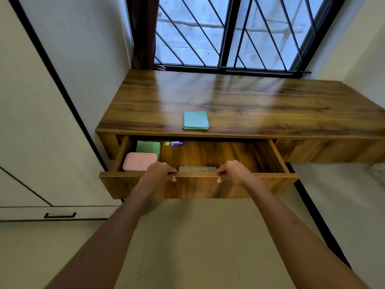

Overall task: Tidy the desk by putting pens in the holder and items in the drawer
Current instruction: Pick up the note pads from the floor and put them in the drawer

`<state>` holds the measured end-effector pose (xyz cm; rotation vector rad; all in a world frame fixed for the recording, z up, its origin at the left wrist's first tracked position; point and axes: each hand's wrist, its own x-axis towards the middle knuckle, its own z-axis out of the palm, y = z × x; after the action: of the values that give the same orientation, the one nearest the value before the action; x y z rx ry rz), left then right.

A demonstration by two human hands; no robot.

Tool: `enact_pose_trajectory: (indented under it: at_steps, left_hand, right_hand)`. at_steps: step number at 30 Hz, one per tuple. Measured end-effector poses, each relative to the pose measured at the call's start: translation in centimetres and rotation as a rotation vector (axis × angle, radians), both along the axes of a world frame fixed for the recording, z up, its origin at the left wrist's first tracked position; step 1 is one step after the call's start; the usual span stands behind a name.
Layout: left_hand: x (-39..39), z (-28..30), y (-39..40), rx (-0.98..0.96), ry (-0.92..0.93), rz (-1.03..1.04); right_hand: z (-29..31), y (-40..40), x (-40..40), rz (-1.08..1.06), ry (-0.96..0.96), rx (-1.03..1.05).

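- The left hand [159, 171] grips the top edge of the drawer [195, 184] front, fingers curled over into the inside and thumb on the outer face
- The right hand [233, 171] grips the same edge just to the 3 o'clock side of the left, fingers hooked over it, thumb pointing down the front panel
- Both forearms reach in from 6 o'clock, meeting the drawer near the middle of its front
- The drawer stands pulled out from under the desk [239, 101], its wooden floor in view
- Between the two hands, right against the inside of the front panel, lies a flat grey-green case [196, 169]; its markings are too small to read
- At 9 o'clock from the left hand, in the drawer's left front corner, sits a pink box [139, 161] with rounded corners and a small label on its lid
- Behind the pink box, toward 12 o'clock, lies a green pad [148, 147], partly covered by the box
- Just to the 3 o'clock side of the pad, at the drawer's back, lies a small blue and yellow tube [172, 143], half hidden under the desk edge
- On the desk, at 12 o'clock from the hands and near its front edge, rests a stack of turquoise paper [195, 120], lying flat
- Beyond the desk at 12 o'clock is a barred window [229, 32], with a dark curtain [144, 32] hanging at its left side
- At 9 o'clock stands a white cabinet [31, 142] with a black handle [60, 215] low down
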<state>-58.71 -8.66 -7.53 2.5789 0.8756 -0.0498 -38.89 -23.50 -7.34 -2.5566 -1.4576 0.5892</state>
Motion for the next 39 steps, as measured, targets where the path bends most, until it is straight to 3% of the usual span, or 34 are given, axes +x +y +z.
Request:
enact_pose_trajectory:
  at_steps: [16,30,36,39]
  left_hand:
    - [-5.3,0.8,-7.2,-0.149,0.105,0.018]
    - [-5.4,0.7,-7.4,-0.217,0.121,0.007]
    - [-4.2,0.2,-5.1,-0.282,-0.161,0.153]
    - [-2.2,0.4,-3.1,-0.189,-0.245,0.184]
  right_hand:
    - [1.2,-4.7,-3.4,0.116,0.222,-0.335]
    - [0.4,-5.3,-3.1,0.146,0.274,-0.360]
    - [1.4,-3.6,-2.0,0.146,0.471,-0.424]
    - [1.4,-1.8,-1.2,0.051,0.540,-0.258]
